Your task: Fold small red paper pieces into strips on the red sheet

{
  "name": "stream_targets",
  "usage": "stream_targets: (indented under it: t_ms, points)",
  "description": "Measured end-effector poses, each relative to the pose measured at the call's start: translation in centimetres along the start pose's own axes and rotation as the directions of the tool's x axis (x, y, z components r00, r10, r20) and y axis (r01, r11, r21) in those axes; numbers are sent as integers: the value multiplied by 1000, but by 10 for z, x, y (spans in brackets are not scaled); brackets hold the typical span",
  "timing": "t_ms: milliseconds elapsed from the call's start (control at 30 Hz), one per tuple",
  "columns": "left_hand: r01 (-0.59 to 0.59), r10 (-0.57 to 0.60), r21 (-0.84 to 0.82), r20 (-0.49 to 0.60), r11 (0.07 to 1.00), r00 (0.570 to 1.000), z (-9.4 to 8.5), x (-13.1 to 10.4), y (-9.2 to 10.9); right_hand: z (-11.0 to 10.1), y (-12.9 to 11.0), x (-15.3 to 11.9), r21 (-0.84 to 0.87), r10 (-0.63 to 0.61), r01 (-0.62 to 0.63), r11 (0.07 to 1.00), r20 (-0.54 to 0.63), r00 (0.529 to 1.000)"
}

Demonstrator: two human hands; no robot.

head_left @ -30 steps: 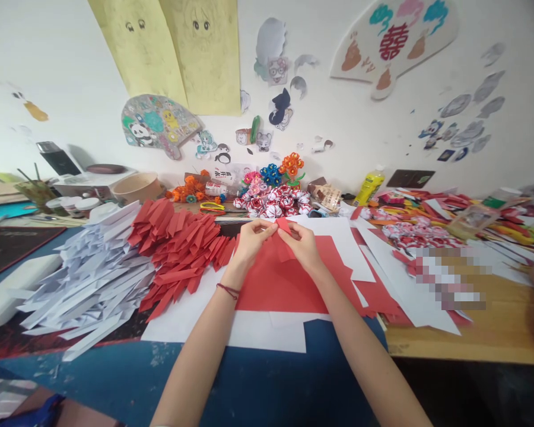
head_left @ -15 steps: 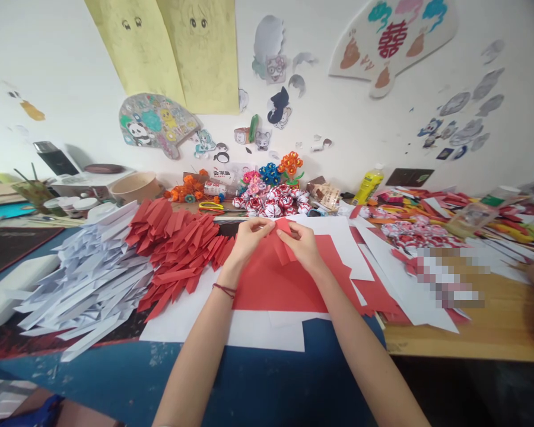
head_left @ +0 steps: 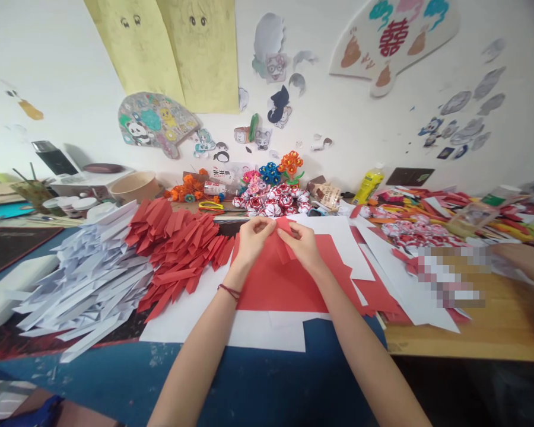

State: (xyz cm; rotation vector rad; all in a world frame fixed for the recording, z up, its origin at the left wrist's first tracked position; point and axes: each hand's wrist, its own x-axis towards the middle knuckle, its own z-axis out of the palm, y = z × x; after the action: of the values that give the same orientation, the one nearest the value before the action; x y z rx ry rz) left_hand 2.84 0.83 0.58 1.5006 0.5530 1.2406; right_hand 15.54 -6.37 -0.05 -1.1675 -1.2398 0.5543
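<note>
Cluttered craft table (head_left: pixel 471 338) under a decorated wall. At frame centre, left hand (head_left: pixel 253 238) and right hand (head_left: pixel 303 243) pinching one red paper strip (head_left: pixel 284 228), fold partly formed. Left of centre, finished red pieces (head_left: pixel 178 249) and white pieces (head_left: pixel 89 279) heaped; flat red sheets (head_left: pixel 285 284) below remaining. Another person's arm (head_left: pixel 525 261) at right edge; nothing obstructing.

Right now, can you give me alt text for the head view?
Left hand and right hand pinch a small red paper piece above a red sheet; folded red strips and white strips are piled to the left.
</note>
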Motion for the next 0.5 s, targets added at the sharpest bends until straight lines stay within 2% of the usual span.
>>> stream_targets:
  t_ms: [233,400,500]
  points:
    - [-29,31,89,-22,996,999,1,-1,0,-1,1,0,-16,15,-15,1000,-12,1000]
    - [6,-18,109,113,994,993,-7,2,6,-2,0,0,-13,-13,12,1000,-55,998]
    - [0,-15,108,135,994,991,-9,1,8,-3,-2,0,-16,-23,22,1000,-77,997]
